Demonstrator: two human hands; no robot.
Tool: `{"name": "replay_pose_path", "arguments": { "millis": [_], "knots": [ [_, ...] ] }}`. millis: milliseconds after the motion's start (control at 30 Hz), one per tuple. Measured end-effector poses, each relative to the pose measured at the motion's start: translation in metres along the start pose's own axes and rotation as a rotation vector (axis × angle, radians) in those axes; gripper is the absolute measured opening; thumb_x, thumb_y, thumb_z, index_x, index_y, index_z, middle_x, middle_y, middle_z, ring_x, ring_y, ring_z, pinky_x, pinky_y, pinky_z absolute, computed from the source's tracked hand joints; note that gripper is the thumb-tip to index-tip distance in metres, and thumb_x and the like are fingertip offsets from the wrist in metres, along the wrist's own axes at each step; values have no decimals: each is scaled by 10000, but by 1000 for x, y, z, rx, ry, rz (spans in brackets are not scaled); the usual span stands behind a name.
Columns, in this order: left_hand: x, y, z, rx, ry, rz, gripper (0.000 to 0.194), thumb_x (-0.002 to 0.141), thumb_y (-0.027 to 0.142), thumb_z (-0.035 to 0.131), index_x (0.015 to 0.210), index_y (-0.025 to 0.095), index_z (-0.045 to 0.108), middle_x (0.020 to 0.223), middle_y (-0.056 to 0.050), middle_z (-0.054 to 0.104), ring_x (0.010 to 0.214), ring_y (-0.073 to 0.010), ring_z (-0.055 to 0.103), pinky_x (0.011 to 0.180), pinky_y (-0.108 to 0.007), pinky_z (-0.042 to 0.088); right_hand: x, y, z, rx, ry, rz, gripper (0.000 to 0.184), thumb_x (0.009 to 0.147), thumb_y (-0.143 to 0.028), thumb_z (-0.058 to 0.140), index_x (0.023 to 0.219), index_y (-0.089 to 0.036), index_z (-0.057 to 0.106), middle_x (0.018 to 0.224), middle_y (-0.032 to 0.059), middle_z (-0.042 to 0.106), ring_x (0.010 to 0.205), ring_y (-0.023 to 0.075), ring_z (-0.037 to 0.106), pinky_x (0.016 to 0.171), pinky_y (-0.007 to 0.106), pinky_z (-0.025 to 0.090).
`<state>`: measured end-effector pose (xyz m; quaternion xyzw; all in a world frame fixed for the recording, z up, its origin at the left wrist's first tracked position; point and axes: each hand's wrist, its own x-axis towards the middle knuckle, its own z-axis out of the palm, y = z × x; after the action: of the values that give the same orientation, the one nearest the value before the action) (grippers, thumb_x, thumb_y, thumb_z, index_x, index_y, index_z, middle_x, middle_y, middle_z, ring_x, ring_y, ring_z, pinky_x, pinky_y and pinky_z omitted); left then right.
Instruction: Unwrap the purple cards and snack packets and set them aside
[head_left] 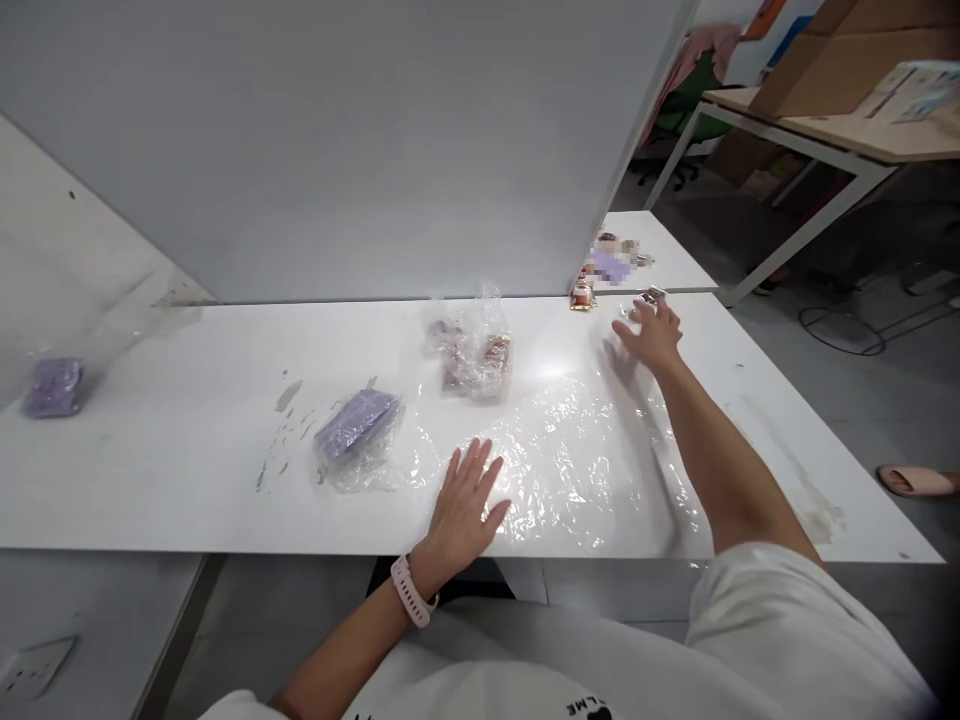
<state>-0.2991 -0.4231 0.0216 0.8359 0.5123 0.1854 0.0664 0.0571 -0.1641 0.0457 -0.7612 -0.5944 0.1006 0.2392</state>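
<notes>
My left hand point(466, 502) lies spread and flat at the left edge of a transparent plastic sheet or bag point(570, 480) on the white table. My right hand point(654, 338) is stretched out over the far right part of the table, fingers apart and bent. Just beyond its fingertips lies a small shiny packet point(652, 295); whether they touch it I cannot tell. Left of my left hand sits a purple package in crinkled transparent wrap point(360, 425). A transparent bag with small wrapped items point(476, 360) stands farther back in the middle.
A tall grey partition point(375, 150) rises behind the white table point(187, 480). By its right end are a gold-and-red packet point(582, 292) and blurred items point(611, 262) on the table behind. Another purple package point(54, 387) lies far left. A desk with a cardboard box point(840, 70) stands back right.
</notes>
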Motion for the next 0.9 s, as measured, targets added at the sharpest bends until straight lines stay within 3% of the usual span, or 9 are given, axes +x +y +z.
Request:
{"name": "replay_pose_path", "arguments": {
  "millis": [133, 233, 300, 400, 500, 633, 767, 833, 900],
  "knots": [
    [-14, -6, 2, 32, 177, -258, 467, 1007, 309, 426, 1467, 229, 438, 1660, -122, 179, 1544, -337, 30, 1215, -671, 130, -124, 49, -18, -106, -109, 42, 706, 919, -579, 515, 1503, -192, 425, 1624, 212, 228, 1498, 411, 187, 1147, 624, 237],
    [-22, -5, 3, -12, 84, -338, 543, 1011, 402, 418, 1513, 200, 372, 1668, -150, 124, 1540, -362, 5, 1208, -666, 147, -218, 77, -27, -207, -44, 62, 684, 947, -622, 351, 1485, -210, 442, 1614, 167, 289, 1487, 384, 242, 1148, 634, 248],
    [-23, 0, 2, -49, -7, -307, 592, 1001, 479, 422, 1524, 209, 354, 1664, -148, 152, 1542, -361, 33, 1214, -651, 137, -257, 80, -34, -233, 20, 94, 719, 923, -641, 333, 1464, -189, 472, 1571, 175, 369, 1442, 419, 310, 1115, 652, 293],
    [-26, 9, -1, -86, -55, -279, 717, 959, 586, 459, 1557, 235, 279, 1675, -139, 97, 1543, -368, 6, 1211, -653, 110, -282, 73, -48, -249, 107, 204, 862, 850, -676, 412, 1495, -104, 427, 1446, 267, 483, 1339, 494, 418, 1040, 675, 368],
    [-41, 9, -10, -78, 11, -399, 764, 955, 572, 474, 1577, 214, 211, 1676, -163, 29, 1541, -384, -8, 1199, -655, 132, -287, 67, -59, -207, 109, 397, 958, 760, -723, 507, 1512, -135, 413, 1354, 296, 540, 1224, 522, 529, 938, 690, 445],
    [-73, -2, -25, -91, 90, -532, 680, 957, 491, 510, 1540, 213, 297, 1620, -193, 235, 1466, -408, 268, 1125, -648, 297, -299, 66, -61, -110, -31, 468, 680, 748, -719, 496, 1269, -312, 657, 1047, 206, 708, 1091, 482, 627, 908, 636, 482],
    [-88, -14, -38, -302, 80, -459, 570, 966, 264, 460, 1525, 228, 354, 1192, -120, 625, 1026, -252, 623, 868, -430, 535, -327, 40, -60, 143, 35, 416, 531, 731, -724, 538, 1069, -367, 739, 900, 162, 728, 1007, 435, 675, 882, 589, 518],
    [-91, -17, -50, -470, 62, -419, 543, 946, 196, 444, 1487, 242, 428, 951, -33, 655, 717, -153, 598, 696, -309, 533, -342, 15, -69, 288, 133, 365, 492, 737, -723, 577, 1066, -393, 736, 995, 160, 734, 1065, 416, 668, 886, 569, 525],
    [-98, -21, -73, -619, 128, -388, 464, 942, 201, 468, 1395, 262, 548, 874, 10, 652, 574, -95, 513, 601, -238, 488, -353, -13, -84, 376, 186, 308, 381, 749, -698, 620, 1023, -454, 725, 1077, 143, 725, 1109, 394, 655, 870, 546, 528]
  ]
}}
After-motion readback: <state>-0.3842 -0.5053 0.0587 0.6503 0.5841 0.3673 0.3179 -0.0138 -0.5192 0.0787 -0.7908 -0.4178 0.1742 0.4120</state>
